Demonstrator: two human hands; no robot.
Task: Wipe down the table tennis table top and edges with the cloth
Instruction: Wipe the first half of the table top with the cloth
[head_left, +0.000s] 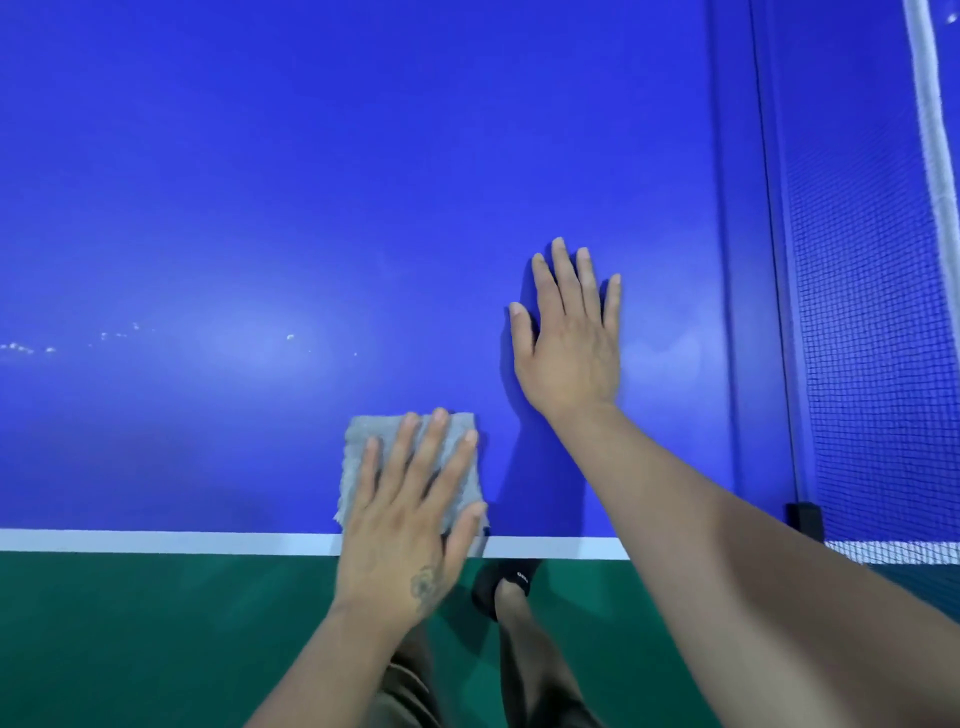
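Head view: A folded grey terry cloth (410, 467) is pressed flat by the left hand (410, 525), fingers straight and spread, at the near white edge line (156, 541) of the blue table tennis table top (311, 208). The right hand (569, 338) is laid flat, fingers extended, holding nothing, near the black mesh net (878, 312). Green flooring (156, 634) is seen below.
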